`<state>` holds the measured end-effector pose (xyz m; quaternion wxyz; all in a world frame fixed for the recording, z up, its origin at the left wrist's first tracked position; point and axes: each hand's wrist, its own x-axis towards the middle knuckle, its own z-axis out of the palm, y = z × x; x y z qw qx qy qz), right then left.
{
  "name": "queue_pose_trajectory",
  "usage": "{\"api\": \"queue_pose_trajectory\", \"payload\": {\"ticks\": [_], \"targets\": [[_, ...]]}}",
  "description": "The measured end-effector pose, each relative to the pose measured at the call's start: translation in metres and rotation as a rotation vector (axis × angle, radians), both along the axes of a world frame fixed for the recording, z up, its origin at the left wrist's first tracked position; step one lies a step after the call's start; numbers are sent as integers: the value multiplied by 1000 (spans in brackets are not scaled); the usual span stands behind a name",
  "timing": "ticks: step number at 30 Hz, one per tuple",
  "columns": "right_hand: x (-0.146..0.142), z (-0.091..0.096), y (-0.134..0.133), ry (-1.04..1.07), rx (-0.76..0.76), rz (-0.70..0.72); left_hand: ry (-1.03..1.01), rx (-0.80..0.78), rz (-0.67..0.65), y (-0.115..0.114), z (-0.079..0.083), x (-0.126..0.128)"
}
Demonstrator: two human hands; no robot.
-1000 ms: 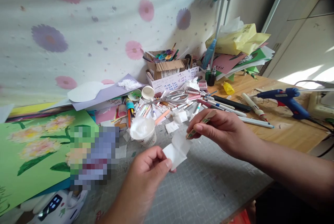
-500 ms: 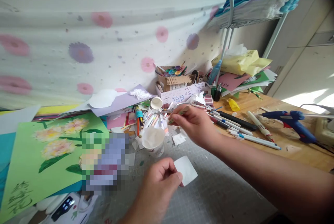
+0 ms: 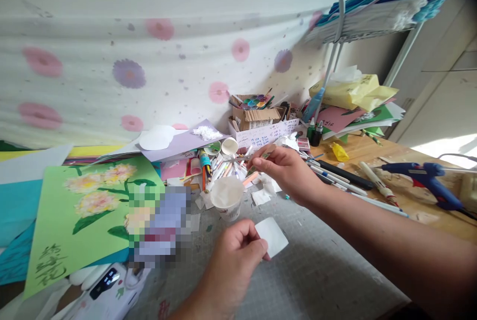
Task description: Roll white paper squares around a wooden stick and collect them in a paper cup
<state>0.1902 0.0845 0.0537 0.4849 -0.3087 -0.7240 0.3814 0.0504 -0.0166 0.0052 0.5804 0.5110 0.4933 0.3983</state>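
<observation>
My left hand (image 3: pixel 244 248) pinches a small square of white paper (image 3: pixel 272 237) between thumb and fingers, low over the grey cutting mat (image 3: pixel 298 275). Farther forward, my right hand (image 3: pixel 285 168) is closed around a slim tool with a silvery tip (image 3: pixel 240 159) pointing left. Most of the tool is covered by the fingers, so its exact kind cannot be made out. Just behind my left hand stands a white paper cup (image 3: pixel 226 203), its mouth facing up. Scraps of white paper (image 3: pixel 261 197) lie between the cup and my right forearm.
Pens and markers (image 3: pixel 219 166) clutter the back, before a cardboard box (image 3: pixel 257 117). A blue glue gun (image 3: pixel 421 176) lies on the right. Green paper with flowers (image 3: pixel 55 200) and a white device with a display (image 3: pixel 108 290) are on the left.
The view has turned slightly left, so the scene sits farther right in the picture. Both hands keep their holds and have hardly moved relative to the cup.
</observation>
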Motion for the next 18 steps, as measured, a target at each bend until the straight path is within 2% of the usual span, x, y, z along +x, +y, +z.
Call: {"api": "queue_pose_trajectory", "payload": {"ticks": [4, 8, 11, 14, 16, 18], "targets": [[-4, -10, 5, -66, 41, -95, 8, 4, -2, -1, -1, 0], [-26, -23, 16, -205, 44, -80, 5, 16, 21, -2, -2, 0], [-28, -22, 17, -240, 36, -67, -16, 17, 32, -1, -3, -2], [-10, -11, 5, -160, 54, -103, -44, 10, 39, 0, -4, -2], [10, -4, -12, -83, 67, -107, -60, 4, 51, 0, -3, -2], [27, -4, -35, -42, 56, -50, -80, -6, 69, -2, -3, -1]]}}
